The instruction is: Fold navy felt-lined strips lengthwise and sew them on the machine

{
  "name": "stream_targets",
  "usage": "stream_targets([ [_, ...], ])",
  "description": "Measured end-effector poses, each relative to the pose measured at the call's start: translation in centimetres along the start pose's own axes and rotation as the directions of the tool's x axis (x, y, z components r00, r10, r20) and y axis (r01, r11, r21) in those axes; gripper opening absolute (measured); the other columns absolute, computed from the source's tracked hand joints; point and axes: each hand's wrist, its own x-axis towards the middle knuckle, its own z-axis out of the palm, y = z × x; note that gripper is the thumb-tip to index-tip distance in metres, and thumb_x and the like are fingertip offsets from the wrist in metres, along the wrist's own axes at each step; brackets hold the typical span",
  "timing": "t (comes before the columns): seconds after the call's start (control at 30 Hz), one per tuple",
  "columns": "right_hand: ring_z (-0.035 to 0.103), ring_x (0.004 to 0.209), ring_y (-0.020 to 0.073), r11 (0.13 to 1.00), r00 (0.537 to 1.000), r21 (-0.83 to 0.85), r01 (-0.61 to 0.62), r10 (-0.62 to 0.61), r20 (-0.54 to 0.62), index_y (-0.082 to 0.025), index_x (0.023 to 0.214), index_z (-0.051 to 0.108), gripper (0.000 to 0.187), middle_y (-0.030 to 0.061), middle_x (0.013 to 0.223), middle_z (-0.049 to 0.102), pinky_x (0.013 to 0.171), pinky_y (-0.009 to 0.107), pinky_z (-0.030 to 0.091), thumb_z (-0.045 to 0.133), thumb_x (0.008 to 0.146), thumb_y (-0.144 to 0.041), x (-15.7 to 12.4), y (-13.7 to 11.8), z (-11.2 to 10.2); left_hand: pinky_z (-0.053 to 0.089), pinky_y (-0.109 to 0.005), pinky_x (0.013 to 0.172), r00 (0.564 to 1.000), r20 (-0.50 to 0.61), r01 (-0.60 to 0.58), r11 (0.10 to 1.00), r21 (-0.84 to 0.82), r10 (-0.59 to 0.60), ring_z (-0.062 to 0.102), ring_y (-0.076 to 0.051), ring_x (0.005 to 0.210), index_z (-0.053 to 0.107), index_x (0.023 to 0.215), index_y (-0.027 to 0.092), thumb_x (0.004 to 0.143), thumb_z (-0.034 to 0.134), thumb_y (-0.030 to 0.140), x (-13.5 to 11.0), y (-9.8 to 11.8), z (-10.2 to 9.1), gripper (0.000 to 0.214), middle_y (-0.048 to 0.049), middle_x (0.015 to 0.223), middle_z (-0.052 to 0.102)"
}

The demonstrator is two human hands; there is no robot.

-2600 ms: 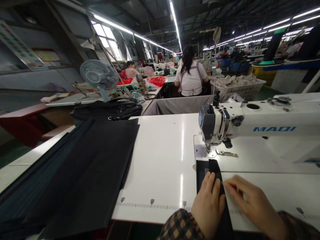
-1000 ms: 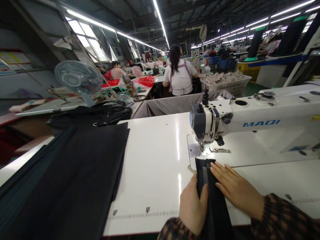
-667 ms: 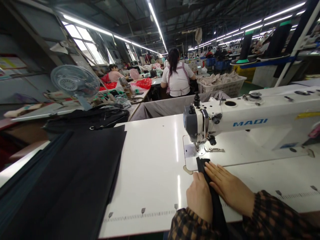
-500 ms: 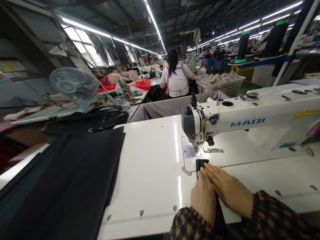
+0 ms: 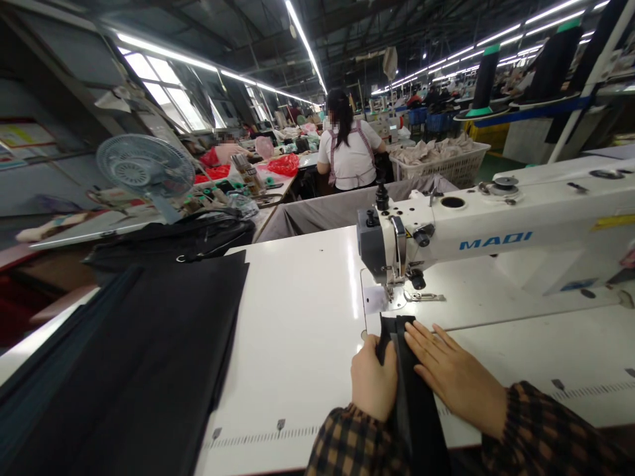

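A narrow strip of black fabric [image 5: 407,370] lies on the white sewing table [image 5: 302,330], its far end just short of the presser foot [image 5: 389,294] of a white MAQI sewing machine [image 5: 496,228]. My left hand [image 5: 373,380] grips the strip's left edge, fingers curled around it. My right hand [image 5: 454,373] lies flat on the strip's right side, fingers stretched toward the needle.
A large stack of black fabric [image 5: 149,350] covers the table's left part, with a black bag [image 5: 188,235] behind it. A desk fan [image 5: 143,168] stands further left. A person in a white top [image 5: 347,155] sits ahead, beside a basket of cloth [image 5: 436,158].
The strip's far end has moved closer to the presser foot. My left hand has shifted from lying on the strip to gripping its left edge; my right hand stays flat on it.
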Motion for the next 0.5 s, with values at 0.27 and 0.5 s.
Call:
stream_targets([
  [0.27,0.028,0.124,0.0221,1.0,0.999,0.019,-0.012,0.011,0.046,-0.01,0.131,0.031,0.046,0.0094,0.135,0.031,0.099,0.043,0.035,0.037,0.087,-0.024,0.2,-0.2,-0.6,0.044,-0.026,0.059,0.996,0.037,-0.09,0.946,0.313,0.083,0.061,-0.018,0.073,0.051,0.099,0.015,0.086,0.033,0.014,-1.7,1.6,0.5,0.022,-0.0057,0.088,0.059],
  [0.5,0.028,0.124,0.0201,1.0,0.999,0.024,-0.018,0.017,0.034,-0.009,0.131,0.03,0.046,0.0106,0.135,0.032,0.099,0.037,0.036,0.036,0.087,-0.021,0.1,-0.4,-0.4,0.049,-0.03,0.069,0.942,0.298,-0.264,0.889,0.374,0.154,0.06,-0.02,0.081,0.031,0.127,0.007,0.079,0.029,-0.001,-1.1,2.6,0.8,0.049,-0.0131,0.107,0.051],
])
